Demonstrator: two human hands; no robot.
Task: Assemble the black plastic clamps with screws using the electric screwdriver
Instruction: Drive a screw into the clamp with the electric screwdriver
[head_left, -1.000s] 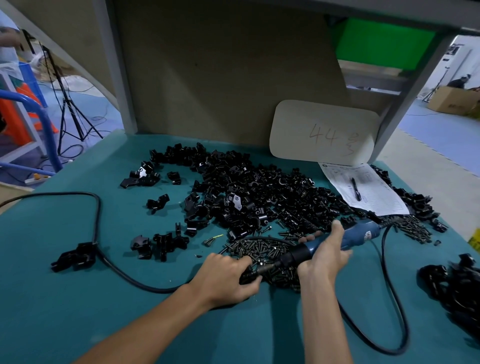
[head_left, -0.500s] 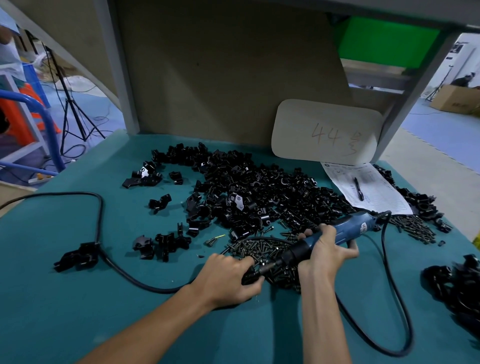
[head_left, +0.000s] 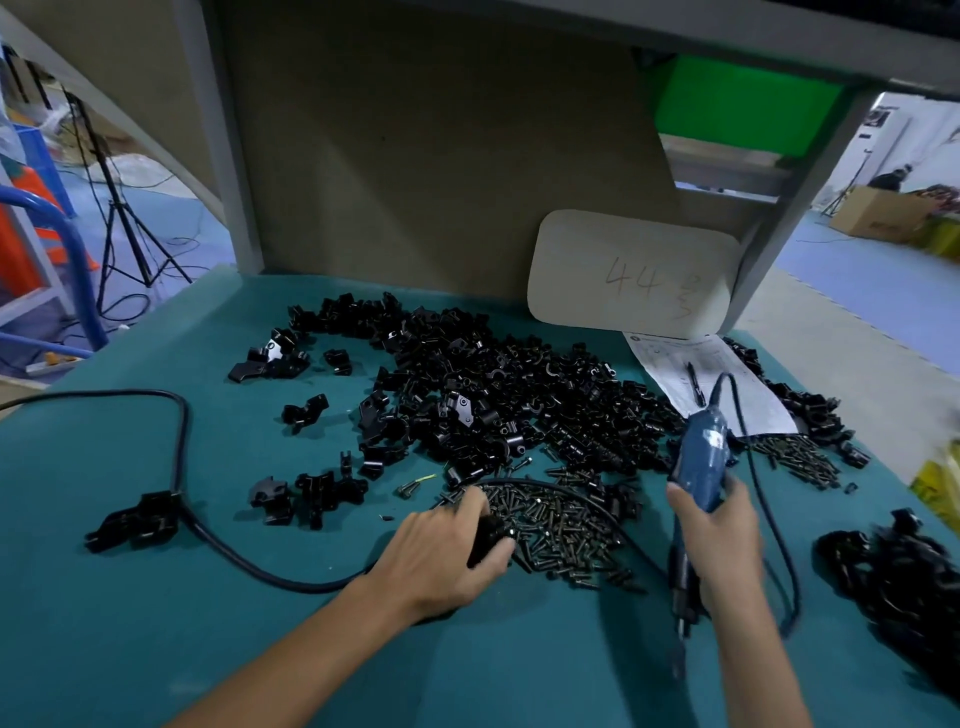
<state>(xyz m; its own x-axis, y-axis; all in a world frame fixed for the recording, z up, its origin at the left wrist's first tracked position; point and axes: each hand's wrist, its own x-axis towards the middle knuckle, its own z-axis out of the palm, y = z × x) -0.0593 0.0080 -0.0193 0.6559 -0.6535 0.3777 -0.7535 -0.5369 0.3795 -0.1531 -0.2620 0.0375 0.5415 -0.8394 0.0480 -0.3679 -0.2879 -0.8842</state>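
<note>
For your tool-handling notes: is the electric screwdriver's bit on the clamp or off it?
Off. The right hand holds the electric screwdriver bit-down, apart from the clamp in the left hand.

Blue plastic electric screwdriver (head_left: 702, 457): one
Dark metal screw heaps (head_left: 561, 530): two, beside left hand (head_left: 441, 556), beyond right hand (head_left: 724, 540)
Black plastic clamp pieces (head_left: 519, 395): uncountable

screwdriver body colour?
Blue body on the electric screwdriver, black at the tip end; clearest in the head view.

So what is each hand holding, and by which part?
The right hand grips the electric screwdriver round the lower end of its blue body. The left hand holds a black clamp, mostly hidden in its grip.
</note>
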